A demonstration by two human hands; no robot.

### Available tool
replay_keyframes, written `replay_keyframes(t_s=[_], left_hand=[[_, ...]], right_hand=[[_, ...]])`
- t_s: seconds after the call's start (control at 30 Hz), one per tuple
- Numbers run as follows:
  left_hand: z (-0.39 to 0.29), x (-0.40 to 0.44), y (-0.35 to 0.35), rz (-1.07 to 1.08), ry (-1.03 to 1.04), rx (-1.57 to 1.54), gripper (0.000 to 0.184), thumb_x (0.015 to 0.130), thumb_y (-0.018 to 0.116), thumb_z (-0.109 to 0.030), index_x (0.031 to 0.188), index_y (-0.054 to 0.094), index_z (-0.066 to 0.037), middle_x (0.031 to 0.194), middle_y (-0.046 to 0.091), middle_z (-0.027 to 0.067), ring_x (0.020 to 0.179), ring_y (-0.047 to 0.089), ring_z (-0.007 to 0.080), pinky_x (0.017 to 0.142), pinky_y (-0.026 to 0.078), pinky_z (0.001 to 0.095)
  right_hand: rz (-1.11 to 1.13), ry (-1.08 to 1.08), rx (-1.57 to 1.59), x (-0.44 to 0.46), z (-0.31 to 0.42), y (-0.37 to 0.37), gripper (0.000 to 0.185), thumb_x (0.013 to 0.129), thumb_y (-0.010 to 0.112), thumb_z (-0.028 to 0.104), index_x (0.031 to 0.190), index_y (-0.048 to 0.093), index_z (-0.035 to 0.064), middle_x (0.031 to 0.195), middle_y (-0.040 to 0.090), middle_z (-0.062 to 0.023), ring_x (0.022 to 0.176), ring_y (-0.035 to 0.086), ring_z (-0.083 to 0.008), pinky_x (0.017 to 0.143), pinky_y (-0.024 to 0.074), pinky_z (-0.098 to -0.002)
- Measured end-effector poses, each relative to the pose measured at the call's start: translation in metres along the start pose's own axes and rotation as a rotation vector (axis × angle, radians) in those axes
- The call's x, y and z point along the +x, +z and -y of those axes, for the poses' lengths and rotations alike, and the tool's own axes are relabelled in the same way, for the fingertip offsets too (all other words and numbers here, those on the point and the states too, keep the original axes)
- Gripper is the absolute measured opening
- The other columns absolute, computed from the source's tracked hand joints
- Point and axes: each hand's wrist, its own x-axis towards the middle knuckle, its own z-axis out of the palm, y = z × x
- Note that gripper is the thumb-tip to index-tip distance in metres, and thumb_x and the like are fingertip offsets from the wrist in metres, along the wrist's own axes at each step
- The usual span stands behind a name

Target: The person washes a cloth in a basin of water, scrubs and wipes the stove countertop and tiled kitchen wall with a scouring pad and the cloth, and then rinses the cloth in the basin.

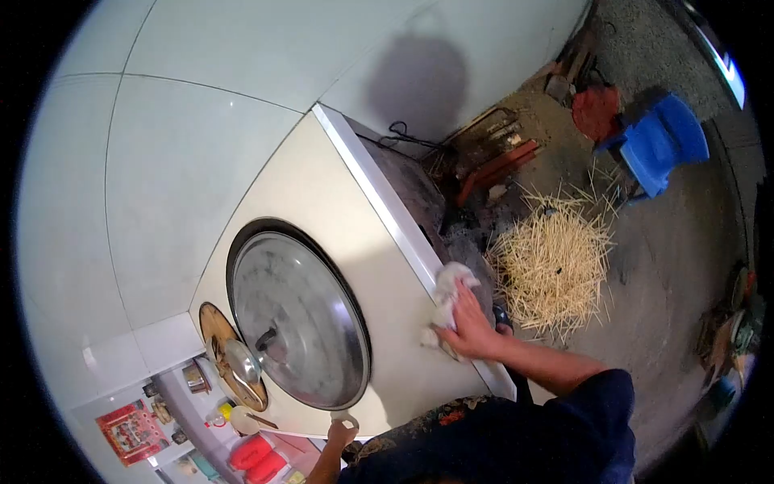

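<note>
Here's the right hand [474,329], palm down at the counter's pale edge strip [395,222], fingers clamped on a bunched white cloth [454,278], thumb set apart from them. The cloth spills out past the fingertips and back under the thumb, on the rim of the counter [403,347]; the fingertips' exact pinch is partly hidden. It looks like wiping, and doing it well, I'd judge, calls for flat, even pressure, folding loose cloth under the fingers, and following the strip lengthwise. Over to the left hand [342,434]: curled near the counter's near edge, just beside the big metal lid [302,331]. Something pale shows at its fingers; whether they grip it, I can't tell.
</note>
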Motion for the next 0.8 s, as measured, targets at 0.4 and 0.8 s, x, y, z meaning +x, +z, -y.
replay_keyframes(t_s=[0.4,0.8], left_hand=[[-0.028,-0.039,-0.010,-0.167,-0.039,-0.241,0.051,0.065,0.072,-0.030,0.109,0.056,-0.009,0.111,0.058,0.0143,0.107,0.057,0.0320,0.091,0.046,0.0387],[-0.025,-0.046,-0.004,-0.281,0.082,-0.181,0.063,0.073,0.069,-0.039,0.111,0.049,0.007,0.107,0.057,0.0269,0.098,0.057,0.0428,0.085,0.047,0.0476]], right_hand=[[-0.123,-0.081,0.244,0.439,0.032,-0.061,0.086,0.079,0.062,0.048,0.136,0.030,-0.0077,0.139,0.038,-0.0265,0.130,0.037,-0.0373,0.109,0.0281,-0.0402],[-0.202,0.088,0.222,0.306,0.027,-0.037,0.064,0.087,0.056,0.036,0.136,0.036,-0.0008,0.130,0.050,-0.0199,0.120,0.049,-0.0304,0.101,0.0367,-0.0341]])
